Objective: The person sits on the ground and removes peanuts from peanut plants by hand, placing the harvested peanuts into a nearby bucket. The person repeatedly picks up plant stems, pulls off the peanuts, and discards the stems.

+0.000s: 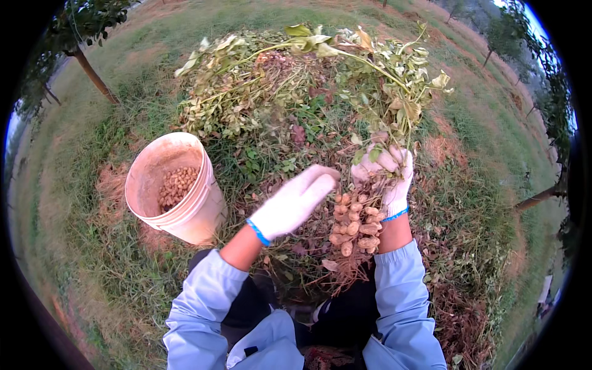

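My right hand (381, 166), in a white knit glove with a blue cuff, grips a peanut plant by its stems. The plant's leafy top (407, 88) rises beyond the fist and arches over to the left. Below the fist hangs a cluster of peanut pods (354, 222), with thin roots (349, 273) trailing under it. My left hand (296, 201), gloved the same way and blurred, is just left of the pods, fingers pointing towards them. Its palm side is hidden, so whether it holds anything is unclear. Left of it, a white plastic bucket (208, 203) leans slightly and contains loose peanut pods (178, 185).
A heap of cut peanut plants (226, 101) lies on the grass ahead. Dry roots and stems (462, 319) are piled by my right side. My dark-trousered legs (349, 300) are beneath the pods. Tree trunks stand at left (95, 76) and right (536, 199).
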Demonstrator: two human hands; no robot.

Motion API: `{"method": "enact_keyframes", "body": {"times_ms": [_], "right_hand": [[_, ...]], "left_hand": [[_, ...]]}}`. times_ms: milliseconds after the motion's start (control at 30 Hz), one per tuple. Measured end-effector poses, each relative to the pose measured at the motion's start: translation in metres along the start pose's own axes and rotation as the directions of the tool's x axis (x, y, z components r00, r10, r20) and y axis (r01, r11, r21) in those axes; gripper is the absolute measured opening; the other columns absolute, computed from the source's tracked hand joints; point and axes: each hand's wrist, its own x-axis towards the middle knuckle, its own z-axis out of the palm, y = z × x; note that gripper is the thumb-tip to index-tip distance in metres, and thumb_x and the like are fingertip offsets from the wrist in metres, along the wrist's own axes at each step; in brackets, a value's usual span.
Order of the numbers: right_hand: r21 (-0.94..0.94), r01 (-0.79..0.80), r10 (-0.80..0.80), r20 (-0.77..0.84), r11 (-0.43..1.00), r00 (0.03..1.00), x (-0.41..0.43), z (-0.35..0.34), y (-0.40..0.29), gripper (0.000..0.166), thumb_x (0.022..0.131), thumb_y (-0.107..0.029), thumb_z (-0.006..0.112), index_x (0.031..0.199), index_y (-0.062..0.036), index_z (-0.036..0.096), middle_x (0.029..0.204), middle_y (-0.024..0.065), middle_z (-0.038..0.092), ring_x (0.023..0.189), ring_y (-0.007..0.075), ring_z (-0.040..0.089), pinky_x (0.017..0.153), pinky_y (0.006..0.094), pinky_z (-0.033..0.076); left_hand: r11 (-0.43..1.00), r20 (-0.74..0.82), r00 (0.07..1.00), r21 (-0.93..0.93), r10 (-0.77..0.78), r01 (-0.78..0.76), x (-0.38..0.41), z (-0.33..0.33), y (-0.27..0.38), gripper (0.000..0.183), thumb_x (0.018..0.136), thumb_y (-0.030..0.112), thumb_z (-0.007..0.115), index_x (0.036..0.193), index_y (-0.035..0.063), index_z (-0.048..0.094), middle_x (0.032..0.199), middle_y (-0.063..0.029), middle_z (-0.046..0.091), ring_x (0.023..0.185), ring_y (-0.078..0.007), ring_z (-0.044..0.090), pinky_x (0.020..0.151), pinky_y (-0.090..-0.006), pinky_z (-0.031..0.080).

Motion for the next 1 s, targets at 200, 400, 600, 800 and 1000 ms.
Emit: {"method": "enact_keyframes", "body": {"times_ms": [200,400,600,800,1000], "right_hand": [[-0.322,-0.009,-0.149,-0.462,0.947,0.874,-0.008,0.008,0.003,0.065,0.101,-0.052,0.051,0.138,0.0007,0.053,0.091,0.0044,0.061,0.083,0.0232,0.061,0.078,0.0434,0.055],[-0.497,-0.015,-0.096,-0.195,0.867,0.976,-0.002,0.004,0.005,0.065,0.104,-0.054,0.046,0.140,-0.0005,0.053,0.114,0.0074,0.066,0.098,0.0235,0.066,0.086,0.0396,0.057],[-0.490,-0.365,-0.013,-0.611,0.792,0.792,0.002,0.034,0.045,0.042,0.090,-0.005,0.073,0.130,-0.0019,0.061,0.116,0.0092,0.072,0.107,0.0222,0.068,0.094,0.0373,0.056],[-0.502,-0.103,-0.214,-0.534,0.858,0.818,0.009,0.018,0.053,0.033,0.091,-0.012,0.073,0.122,-0.0023,0.064,0.103,0.0079,0.073,0.086,0.0201,0.069,0.075,0.0352,0.057],[-0.461,-0.169,-0.126,-0.542,0.871,0.831,0.006,-0.003,0.049,0.026,0.090,-0.019,0.073,0.112,-0.0051,0.070,0.094,0.0027,0.070,0.077,0.0129,0.063,0.068,0.0295,0.054]], "left_hand": [[0.993,0.007,0.996,-0.076,-0.093,0.093,0.019,0.047,-0.023,0.062,0.107,0.053,0.044,0.124,-0.0055,0.057,0.116,-0.0207,0.066,0.112,-0.0281,0.062,0.101,-0.0403,0.046],[0.900,-0.254,0.937,-0.419,-0.240,0.117,0.037,0.056,-0.050,0.051,0.106,0.048,0.048,0.107,-0.0023,0.057,0.092,-0.0156,0.065,0.083,-0.0258,0.063,0.078,-0.0419,0.051],[0.980,-0.586,0.806,0.098,-0.082,0.171,0.055,0.027,-0.056,0.040,0.104,0.042,0.055,0.108,0.0021,0.057,0.078,-0.0170,0.066,0.050,-0.0219,0.062,0.048,-0.0355,0.050],[0.988,-0.564,0.812,-0.069,-0.151,0.136,0.057,0.023,-0.056,0.051,0.105,0.046,0.051,0.103,-0.0039,0.060,0.089,-0.0192,0.065,0.084,-0.0278,0.064,0.078,-0.0420,0.050],[0.838,-0.286,0.932,-0.545,-0.224,0.034,0.063,0.021,-0.054,0.042,0.106,0.037,0.055,0.113,-0.0021,0.067,0.101,0.0006,0.069,0.083,-0.0115,0.061,0.077,-0.0306,0.050]]}}
